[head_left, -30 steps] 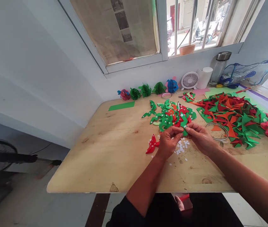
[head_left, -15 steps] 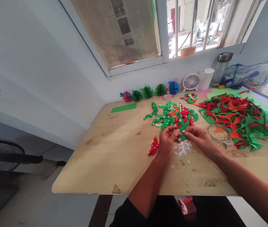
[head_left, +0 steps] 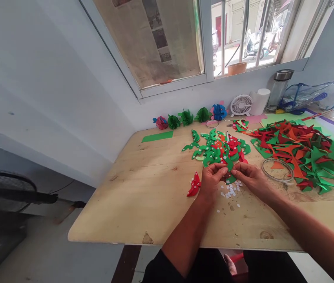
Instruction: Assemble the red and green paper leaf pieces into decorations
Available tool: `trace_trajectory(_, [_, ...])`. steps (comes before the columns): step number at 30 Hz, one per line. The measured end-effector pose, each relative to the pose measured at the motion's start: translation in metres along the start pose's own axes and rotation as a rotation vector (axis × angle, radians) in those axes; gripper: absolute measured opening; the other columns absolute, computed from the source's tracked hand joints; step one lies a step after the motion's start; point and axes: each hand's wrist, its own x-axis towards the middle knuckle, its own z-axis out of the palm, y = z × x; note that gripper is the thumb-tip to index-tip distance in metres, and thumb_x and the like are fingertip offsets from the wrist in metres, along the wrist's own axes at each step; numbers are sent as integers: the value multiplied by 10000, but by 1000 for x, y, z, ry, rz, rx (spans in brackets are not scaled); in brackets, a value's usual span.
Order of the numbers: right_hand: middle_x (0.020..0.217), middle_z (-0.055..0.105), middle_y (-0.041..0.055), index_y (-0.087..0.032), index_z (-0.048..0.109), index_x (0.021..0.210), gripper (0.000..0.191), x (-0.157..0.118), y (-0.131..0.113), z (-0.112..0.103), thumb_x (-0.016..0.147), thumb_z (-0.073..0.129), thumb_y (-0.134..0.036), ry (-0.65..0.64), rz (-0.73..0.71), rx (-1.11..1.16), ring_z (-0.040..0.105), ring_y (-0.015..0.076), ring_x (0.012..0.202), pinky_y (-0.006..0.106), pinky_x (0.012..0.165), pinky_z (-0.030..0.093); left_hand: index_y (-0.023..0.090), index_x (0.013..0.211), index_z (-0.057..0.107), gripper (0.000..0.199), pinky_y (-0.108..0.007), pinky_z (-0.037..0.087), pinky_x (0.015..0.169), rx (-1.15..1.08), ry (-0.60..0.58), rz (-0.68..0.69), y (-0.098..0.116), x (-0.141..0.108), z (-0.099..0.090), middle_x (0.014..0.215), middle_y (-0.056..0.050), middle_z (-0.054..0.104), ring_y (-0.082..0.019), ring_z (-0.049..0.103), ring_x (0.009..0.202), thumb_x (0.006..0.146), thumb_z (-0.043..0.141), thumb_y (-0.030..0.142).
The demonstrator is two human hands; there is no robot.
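Bare wood is lying open left of the red piece point(head_left: 194, 184); the wire ring point(head_left: 278, 170) and scrap pile point(head_left: 299, 151) are blocking the right.

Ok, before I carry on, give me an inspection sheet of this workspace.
Surface: pale wooden table, stained and chipped near its front edge.
Work pieces: green cutout between the hands; red cutout beside the left wrist; white paper bits scattered loose.
Clutter: large heap of paper scraps on the right; metal ring at its near edge.
Hands: left and right both have fingertips at the green cutout; which one grips it is unclear.
Cables: thin white one beside the small white fan.
Surroundings: barred window behind; lidded bottle by the wall.
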Motion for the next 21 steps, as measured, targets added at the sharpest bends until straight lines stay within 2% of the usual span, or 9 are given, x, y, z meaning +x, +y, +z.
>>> trace_trajectory(3, [611,520,0,-168,572,673,313,0,1,-2,818,535,-444,-50,2,-12,443,116,564,241,510,364,131,704,646,234,-229,437,525,3,6,21,2,-1,1,593,10,617,-84,534,476,553,748,278])
trace_trajectory(9, [574,465,-23,-169,549,647,316,0,0,-1,806,549,-442,-65,27,-8,393,103,534,236,492,314,131,617,627,177,-223,422,512,93,19,130,5,-5,7,553,17,591,-78,506,457,593,715,283])
trace_trajectory(14, [585,480,-18,-163,579,679,340,0,-7,-1,800,545,-478,-82,74,20,397,106,544,238,498,306,134,582,600,203,-215,401,493,111,44,110,6,-5,6,529,21,567,-71,487,436,610,698,309])
trace_trajectory(21, [577,481,-22,-171,573,673,355,0,-8,-3,767,577,-514,-30,126,115,401,106,539,238,497,317,128,611,625,198,-211,415,486,116,-30,54,6,-8,6,564,7,582,-71,493,459,586,713,302])
